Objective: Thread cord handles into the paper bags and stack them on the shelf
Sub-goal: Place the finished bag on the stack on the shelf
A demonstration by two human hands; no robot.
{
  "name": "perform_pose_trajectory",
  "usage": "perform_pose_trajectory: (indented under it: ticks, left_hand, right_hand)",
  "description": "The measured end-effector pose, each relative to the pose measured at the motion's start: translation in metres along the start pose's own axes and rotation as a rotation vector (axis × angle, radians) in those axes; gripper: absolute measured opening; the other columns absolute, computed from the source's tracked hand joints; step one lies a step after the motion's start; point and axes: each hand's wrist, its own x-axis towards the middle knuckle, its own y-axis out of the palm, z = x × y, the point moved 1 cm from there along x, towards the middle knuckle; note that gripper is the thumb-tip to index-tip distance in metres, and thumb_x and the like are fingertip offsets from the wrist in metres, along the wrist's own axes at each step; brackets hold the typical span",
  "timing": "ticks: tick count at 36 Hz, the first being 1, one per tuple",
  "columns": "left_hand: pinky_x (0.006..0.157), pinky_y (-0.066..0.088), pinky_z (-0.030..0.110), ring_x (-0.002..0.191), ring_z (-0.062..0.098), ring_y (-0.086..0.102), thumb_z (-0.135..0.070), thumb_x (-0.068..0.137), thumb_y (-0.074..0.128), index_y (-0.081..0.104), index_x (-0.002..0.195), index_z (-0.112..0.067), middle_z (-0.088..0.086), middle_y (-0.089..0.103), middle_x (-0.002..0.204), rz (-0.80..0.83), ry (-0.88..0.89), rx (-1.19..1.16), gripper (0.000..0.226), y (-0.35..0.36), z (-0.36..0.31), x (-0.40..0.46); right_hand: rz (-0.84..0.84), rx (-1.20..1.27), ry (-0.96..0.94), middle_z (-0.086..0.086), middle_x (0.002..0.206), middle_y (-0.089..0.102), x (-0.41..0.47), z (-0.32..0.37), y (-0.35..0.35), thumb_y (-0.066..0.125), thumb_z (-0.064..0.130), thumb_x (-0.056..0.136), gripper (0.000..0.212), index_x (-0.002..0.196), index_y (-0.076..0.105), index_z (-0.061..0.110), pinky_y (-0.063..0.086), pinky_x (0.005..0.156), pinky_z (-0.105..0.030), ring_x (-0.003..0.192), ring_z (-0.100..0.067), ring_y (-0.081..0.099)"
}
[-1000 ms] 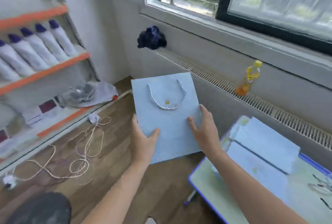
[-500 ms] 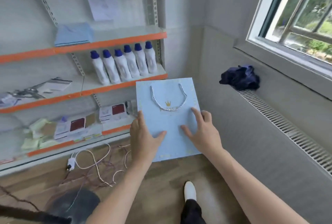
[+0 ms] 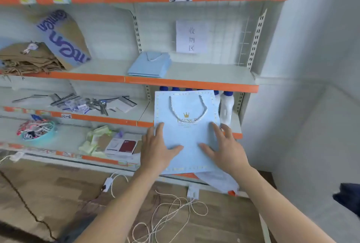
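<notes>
The left hand (image 3: 157, 148) and right hand (image 3: 227, 148) grip the light blue paper bag (image 3: 187, 135) by its lower side edges, thumbs on the front face and fingers apparently wrapped behind, out of view. The bag is held flat in front of the shelf unit's (image 3: 191, 84) right end, below the shelf carrying the stack of blue bags (image 3: 150, 64). It partly hides the white bottles (image 3: 227, 107). Its long axis is vertical, with the cord handle (image 3: 188, 109) at the top.
</notes>
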Motion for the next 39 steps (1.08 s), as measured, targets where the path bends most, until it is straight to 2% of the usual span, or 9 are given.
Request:
perform_pose_trajectory:
  ticks: [4,9,16,20,22,31,35,37,39]
  left_hand:
    - [0.105,0.033,0.038,0.138,0.028,0.026,-0.051,0.077,0.072,0.025,0.149,-0.023,0.004,0.026,0.152,-0.013,-0.019,-0.003,0.092,0.001,0.005,0.055]
    - [0.108,0.026,0.036,0.136,0.029,0.023,-0.049,0.079,0.071,0.028,0.149,-0.023,0.009,0.026,0.150,-0.007,-0.057,-0.017,0.086,0.002,0.018,0.131]
    - [0.109,0.024,0.033,0.138,0.028,0.022,-0.042,0.079,0.075,0.034,0.147,-0.019,0.011,0.030,0.149,-0.024,-0.073,-0.096,0.084,-0.005,0.056,0.273]
    - [0.108,0.022,0.029,0.138,0.027,0.027,-0.038,0.075,0.079,0.041,0.143,-0.016,0.013,0.036,0.145,-0.061,-0.050,-0.123,0.081,-0.013,0.084,0.372]
    - [0.109,0.021,0.029,0.138,0.028,0.029,-0.040,0.075,0.080,0.042,0.142,-0.017,0.013,0.037,0.144,-0.045,-0.048,-0.098,0.081,-0.018,0.099,0.420]
    - [0.111,0.033,0.035,0.137,0.025,0.026,-0.041,0.074,0.080,0.043,0.141,-0.024,0.010,0.031,0.146,0.158,-0.065,-0.087,0.078,-0.014,0.160,0.583]
    - [0.100,0.047,0.043,0.135,0.025,0.027,-0.040,0.073,0.081,0.043,0.140,-0.023,0.009,0.029,0.145,0.172,-0.081,-0.090,0.079,0.000,0.176,0.627]
    - [0.105,0.042,0.040,0.135,0.026,0.030,-0.038,0.074,0.081,0.043,0.140,-0.021,0.011,0.030,0.145,0.177,-0.078,-0.081,0.078,0.008,0.180,0.643]
    - [0.108,0.035,0.032,0.136,0.026,0.032,-0.037,0.076,0.080,0.044,0.140,-0.018,0.012,0.032,0.145,0.181,-0.070,-0.072,0.076,0.017,0.181,0.655]
  right_hand:
    - [0.020,-0.036,-0.047,0.000,0.152,0.023,0.061,0.007,0.005,0.052,0.062,0.089,0.077,0.151,0.022,0.029,0.051,0.077,-0.039,0.108,-0.033,0.060]
    - [0.045,-0.023,-0.076,0.003,0.151,0.022,0.138,0.021,0.019,0.050,0.065,0.088,0.078,0.151,0.019,0.032,0.050,0.084,-0.037,0.110,-0.027,0.059]
    - [0.026,-0.097,-0.142,0.003,0.146,0.027,0.278,0.062,0.048,0.050,0.066,0.088,0.076,0.149,0.020,0.030,0.048,0.076,-0.036,0.112,-0.027,0.057]
    - [0.063,-0.085,-0.105,-0.001,0.147,0.024,0.369,0.096,0.071,0.050,0.065,0.088,0.076,0.148,0.021,0.028,0.047,0.080,-0.036,0.109,-0.032,0.059]
    - [0.089,-0.067,-0.086,-0.002,0.147,0.022,0.410,0.113,0.085,0.049,0.066,0.088,0.078,0.148,0.019,0.026,0.047,0.080,-0.038,0.105,-0.033,0.061]
    - [0.210,-0.084,0.013,-0.010,0.145,0.024,0.551,0.159,0.144,0.047,0.062,0.091,0.077,0.148,0.019,0.017,0.045,0.088,-0.040,0.112,-0.036,0.058]
    - [0.275,-0.134,0.045,-0.012,0.150,0.019,0.594,0.164,0.167,0.044,0.063,0.093,0.082,0.150,0.014,0.013,0.045,0.090,-0.039,0.116,-0.035,0.057]
    - [0.295,-0.157,0.070,-0.014,0.152,0.017,0.608,0.165,0.177,0.043,0.062,0.094,0.081,0.150,0.014,0.011,0.045,0.089,-0.038,0.117,-0.035,0.057]
    - [0.306,-0.176,0.085,-0.016,0.153,0.016,0.617,0.164,0.184,0.042,0.060,0.095,0.080,0.150,0.014,0.009,0.044,0.086,-0.037,0.117,-0.035,0.057]
